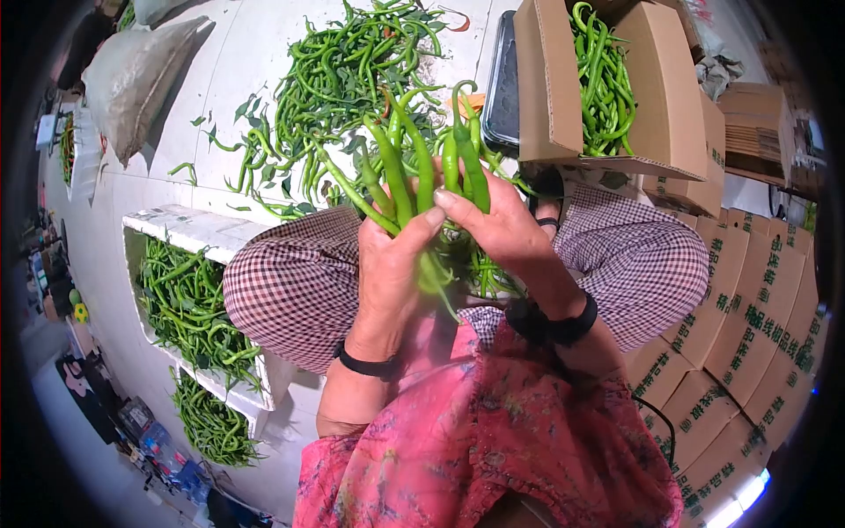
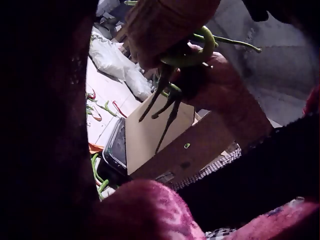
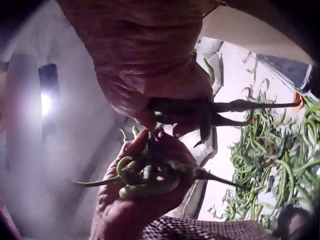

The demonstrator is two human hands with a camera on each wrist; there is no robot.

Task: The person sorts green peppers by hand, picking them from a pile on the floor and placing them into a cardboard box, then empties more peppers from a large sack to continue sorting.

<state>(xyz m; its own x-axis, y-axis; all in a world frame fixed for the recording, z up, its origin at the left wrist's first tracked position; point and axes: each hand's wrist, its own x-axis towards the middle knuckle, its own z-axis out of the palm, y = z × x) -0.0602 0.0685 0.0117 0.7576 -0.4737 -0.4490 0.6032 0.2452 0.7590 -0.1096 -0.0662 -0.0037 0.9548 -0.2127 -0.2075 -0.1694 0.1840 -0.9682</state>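
Both hands meet over the lap, thumbs close together, in the head view. My left hand (image 1: 387, 264) grips a bunch of long green chili peppers (image 1: 393, 172), tips fanning upward and a thin stem hanging below. In my right hand (image 1: 510, 224) are a few more green chili peppers (image 1: 471, 163), held upright beside the first bunch. The right wrist view has the right hand (image 3: 150, 65) above, stems jutting sideways from it, and the left hand (image 3: 130, 215) below, with curled chili peppers (image 3: 150, 187) across its palm. In the left wrist view the hands are dark and overlapping.
A heap of green chili peppers with leaves (image 1: 352, 79) lies ahead on the pale floor. An open cardboard box (image 1: 651, 79) of peppers stands right, beside a dark tray (image 1: 503, 79). White foam boxes (image 1: 189, 220) of peppers sit left. Printed cartons (image 1: 739, 326) lie at right.
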